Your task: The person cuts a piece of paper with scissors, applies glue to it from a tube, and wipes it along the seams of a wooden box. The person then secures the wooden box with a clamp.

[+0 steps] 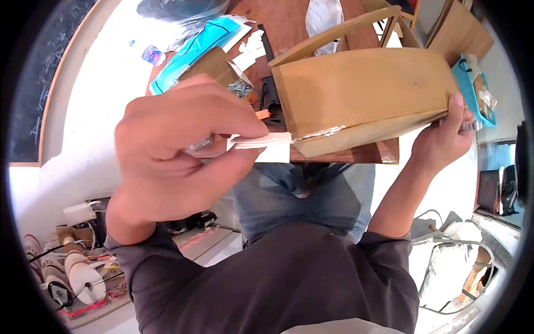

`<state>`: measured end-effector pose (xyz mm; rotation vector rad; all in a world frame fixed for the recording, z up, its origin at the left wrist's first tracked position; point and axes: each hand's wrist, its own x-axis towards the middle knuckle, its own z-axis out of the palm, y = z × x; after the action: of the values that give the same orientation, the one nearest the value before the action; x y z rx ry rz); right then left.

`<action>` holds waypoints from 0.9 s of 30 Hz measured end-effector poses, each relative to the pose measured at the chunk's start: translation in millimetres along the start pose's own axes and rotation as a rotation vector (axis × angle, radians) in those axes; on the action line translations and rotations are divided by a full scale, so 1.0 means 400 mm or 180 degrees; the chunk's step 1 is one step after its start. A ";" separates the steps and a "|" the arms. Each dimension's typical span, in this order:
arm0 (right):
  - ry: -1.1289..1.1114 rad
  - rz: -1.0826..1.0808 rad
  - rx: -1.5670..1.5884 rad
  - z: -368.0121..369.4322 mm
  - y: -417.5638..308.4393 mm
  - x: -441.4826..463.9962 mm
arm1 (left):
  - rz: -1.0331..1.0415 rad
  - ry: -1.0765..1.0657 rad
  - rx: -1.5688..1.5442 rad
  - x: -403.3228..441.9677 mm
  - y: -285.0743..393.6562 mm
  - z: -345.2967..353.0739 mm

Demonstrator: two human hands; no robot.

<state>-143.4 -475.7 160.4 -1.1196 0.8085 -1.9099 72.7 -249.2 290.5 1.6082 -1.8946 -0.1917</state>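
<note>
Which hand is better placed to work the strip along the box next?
Likely the left hand: its grip has the strip at one end of the box, while the right hand holds the other.

A blackboard with a thin light-wood frame (pixel 33 72) hangs on a white wall (pixel 69 111) at the left. The reddish-brown wooden surface (pixel 283 25) stands in the far middle, with brown wooden boards (pixel 459 33) upright to its far right. Pale shoes (pixel 72 264) sit near left; a grey tubular frame (pixel 486 245) with white fabric (pixel 450 261) stands near right. Bright light whitens the wall and pale floor (pixel 389 178)
</note>
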 end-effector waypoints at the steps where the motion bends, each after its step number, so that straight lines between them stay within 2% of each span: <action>1: 0.0050 0.0031 -0.0012 0.001 -0.002 -0.002 | -0.0140 0.0177 -0.0295 -0.009 -0.008 0.003; 3: -0.0185 0.0023 0.0080 -0.024 0.012 0.007 | -0.0267 0.0399 -0.0655 -0.027 -0.024 0.019; 5: -0.0056 0.0166 0.0142 -0.009 -0.004 0.001 | -0.0475 0.0705 -0.1155 -0.045 -0.045 0.047; 11: -0.0263 -0.0107 -0.0013 -0.032 0.016 0.009 | -0.0089 0.0809 -0.1561 -0.065 -0.107 0.093; 13: -0.0074 0.0298 0.0097 -0.027 0.000 0.005 | -0.0054 0.1027 -0.1708 -0.068 -0.121 0.111; 15: -0.0164 0.0253 0.0052 -0.050 0.000 0.016 | 0.0005 0.1150 -0.1824 -0.081 -0.141 0.137; 18: 0.0311 -0.1089 -0.1773 -0.077 -0.050 0.019 | -0.0587 0.1615 -0.2239 -0.103 -0.135 0.163; 19: -0.0176 -0.1365 -0.1886 -0.108 -0.093 0.033 | -0.0578 0.1620 -0.2293 -0.111 -0.128 0.172; 21: -0.1147 -0.0641 -0.0204 -0.129 -0.160 -0.024 | -0.0947 0.2004 -0.2786 -0.130 -0.120 0.198; 22: -0.1597 -0.0299 -0.0158 -0.139 -0.182 -0.059 | -0.0429 0.1683 -0.2862 -0.157 -0.154 0.197; 23: -0.2034 0.0040 -0.0101 -0.148 -0.200 -0.093 | -0.0417 0.1659 -0.2903 -0.162 -0.153 0.207; 27: -0.2878 0.1580 -0.0184 -0.151 -0.240 -0.226 | -0.0106 0.1525 -0.3587 -0.175 -0.112 0.252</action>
<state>-196.8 -341.8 175.9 -1.4642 0.5375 -0.8270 58.3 -223.9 163.1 0.7867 -1.0283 -0.6746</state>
